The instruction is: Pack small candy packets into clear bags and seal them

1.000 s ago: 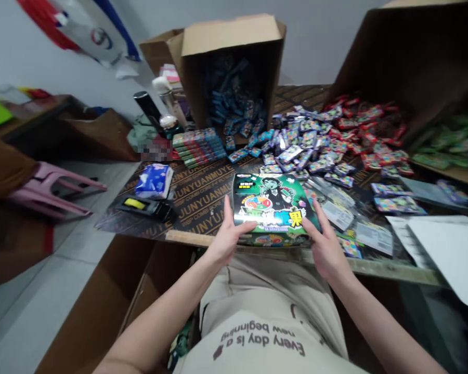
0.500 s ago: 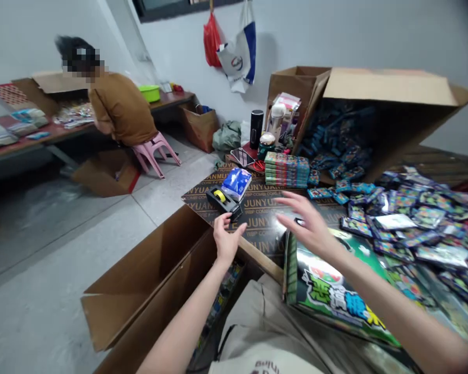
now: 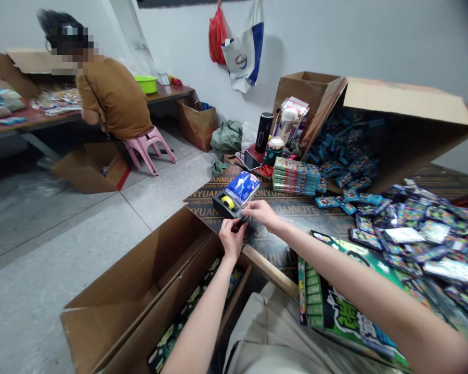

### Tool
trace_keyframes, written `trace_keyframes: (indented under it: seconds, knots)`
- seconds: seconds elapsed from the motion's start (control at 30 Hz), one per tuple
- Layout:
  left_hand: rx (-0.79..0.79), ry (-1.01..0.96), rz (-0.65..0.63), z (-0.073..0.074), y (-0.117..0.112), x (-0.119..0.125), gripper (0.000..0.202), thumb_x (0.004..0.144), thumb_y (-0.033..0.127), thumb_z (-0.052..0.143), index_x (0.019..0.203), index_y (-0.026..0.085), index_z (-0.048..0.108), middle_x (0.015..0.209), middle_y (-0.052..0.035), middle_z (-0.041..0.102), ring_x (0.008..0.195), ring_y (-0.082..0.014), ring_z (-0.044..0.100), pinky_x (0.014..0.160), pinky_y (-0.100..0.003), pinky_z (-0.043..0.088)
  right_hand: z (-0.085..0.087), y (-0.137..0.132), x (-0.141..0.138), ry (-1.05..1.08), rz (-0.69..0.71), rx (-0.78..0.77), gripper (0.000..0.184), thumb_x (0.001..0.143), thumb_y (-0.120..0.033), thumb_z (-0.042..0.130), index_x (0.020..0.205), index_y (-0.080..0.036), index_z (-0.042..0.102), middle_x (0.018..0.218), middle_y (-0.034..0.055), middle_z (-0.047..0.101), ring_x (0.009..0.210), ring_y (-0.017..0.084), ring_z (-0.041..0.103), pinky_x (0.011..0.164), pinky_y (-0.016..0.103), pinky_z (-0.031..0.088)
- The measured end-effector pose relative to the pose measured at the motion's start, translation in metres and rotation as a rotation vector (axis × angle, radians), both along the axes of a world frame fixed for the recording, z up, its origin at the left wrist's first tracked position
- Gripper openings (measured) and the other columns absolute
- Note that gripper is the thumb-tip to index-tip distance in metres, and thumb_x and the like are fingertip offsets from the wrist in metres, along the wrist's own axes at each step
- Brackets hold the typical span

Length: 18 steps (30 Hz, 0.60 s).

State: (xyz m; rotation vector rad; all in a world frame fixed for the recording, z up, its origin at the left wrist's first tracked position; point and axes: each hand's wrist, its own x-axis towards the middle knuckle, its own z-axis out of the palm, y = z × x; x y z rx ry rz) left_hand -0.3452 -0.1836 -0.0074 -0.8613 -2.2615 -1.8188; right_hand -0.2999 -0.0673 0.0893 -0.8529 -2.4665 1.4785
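Observation:
A black tape dispenser (image 3: 225, 203) with a yellow roll stands near the left corner of the dark printed table (image 3: 281, 241). My left hand (image 3: 231, 238) grips the dispenser's near end from below. My right hand (image 3: 262, 213) reaches across and pinches at that same end, its fingers closed; what they pinch is too small to make out. A large green printed box (image 3: 337, 304) lies at the table's near edge under my right forearm, untouched by either hand. A blue tissue pack (image 3: 242, 187) lies just behind the dispenser.
An open cardboard carton (image 3: 140, 291) holding green boxes stands on the floor at my left. Stacked card packs (image 3: 296, 176), loose packets (image 3: 413, 228) and a tipped carton (image 3: 378, 135) cover the table. A person in brown (image 3: 113, 101) sits on a pink stool at another table.
Both hands let go of the green box and reached left to the tape dispenser, where they have closed. My view swung left, and the box now lies under my right forearm.

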Motion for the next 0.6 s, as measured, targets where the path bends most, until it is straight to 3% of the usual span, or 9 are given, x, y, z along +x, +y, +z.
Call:
trace_keyframes:
  seconds: [0.17, 0.3, 0.37, 0.47, 0.53, 0.6]
  knots:
    - [0.011, -0.014, 0.009, -0.003, 0.001, 0.000, 0.020, 0.072, 0.031, 0.065, 0.085, 0.016, 0.064, 0.075, -0.0015, 0.055, 0.062, -0.0116, 0.052, 0.061, -0.025, 0.045, -0.012, -0.001, 0.022, -0.109, -0.044, -0.072, 0.016, 0.067, -0.025, 0.059, 0.057, -0.013, 0.060, 0.050, -0.0021, 0.053, 0.050, 0.009, 0.045, 0.053, 0.021, 0.035]
    - [0.023, -0.001, 0.025, -0.003, 0.004, 0.002, 0.020, 0.070, 0.031, 0.066, 0.084, 0.016, 0.065, 0.073, -0.0011, 0.056, 0.061, -0.0116, 0.053, 0.060, -0.025, 0.045, -0.028, 0.002, 0.012, -0.173, -0.095, -0.045, 0.017, 0.060, -0.017, 0.066, 0.046, -0.014, 0.056, 0.043, -0.0033, 0.047, 0.046, 0.009, 0.042, 0.051, 0.022, 0.033]
    - [0.029, 0.006, 0.033, -0.003, 0.005, -0.001, 0.020, 0.069, 0.031, 0.067, 0.082, 0.016, 0.065, 0.070, -0.0002, 0.055, 0.060, -0.0114, 0.052, 0.060, -0.025, 0.045, -0.026, 0.001, 0.008, -0.171, -0.139, -0.008, 0.019, 0.060, -0.012, 0.066, 0.044, -0.015, 0.055, 0.043, -0.0024, 0.047, 0.047, 0.009, 0.044, 0.052, 0.022, 0.034]
    - [0.037, -0.007, 0.012, -0.001, 0.003, -0.007, 0.021, 0.067, 0.029, 0.069, 0.081, 0.015, 0.063, 0.066, 0.0017, 0.053, 0.057, -0.0108, 0.051, 0.060, -0.025, 0.045, 0.002, -0.003, 0.031, -0.137, -0.190, 0.032, 0.015, 0.065, -0.013, 0.064, 0.051, -0.014, 0.059, 0.047, -0.0020, 0.049, 0.049, 0.009, 0.046, 0.054, 0.022, 0.035]
    - [0.061, -0.045, -0.004, 0.004, -0.003, -0.002, 0.027, 0.065, 0.026, 0.070, 0.087, 0.015, 0.060, 0.066, 0.0026, 0.052, 0.056, -0.0105, 0.051, 0.058, -0.025, 0.045, 0.033, -0.012, 0.077, -0.053, -0.223, 0.084, 0.010, 0.070, -0.020, 0.063, 0.062, -0.015, 0.063, 0.052, -0.0029, 0.050, 0.052, 0.008, 0.044, 0.055, 0.021, 0.034]
    - [0.123, -0.091, 0.046, 0.017, -0.013, 0.021, 0.036, 0.066, 0.024, 0.069, 0.097, 0.015, 0.055, 0.068, 0.0030, 0.051, 0.057, -0.0110, 0.052, 0.058, -0.026, 0.046, 0.061, -0.029, 0.143, 0.141, -0.281, 0.205, 0.015, 0.075, -0.030, 0.061, 0.069, -0.016, 0.063, 0.058, -0.0033, 0.049, 0.055, 0.007, 0.041, 0.056, 0.020, 0.032]
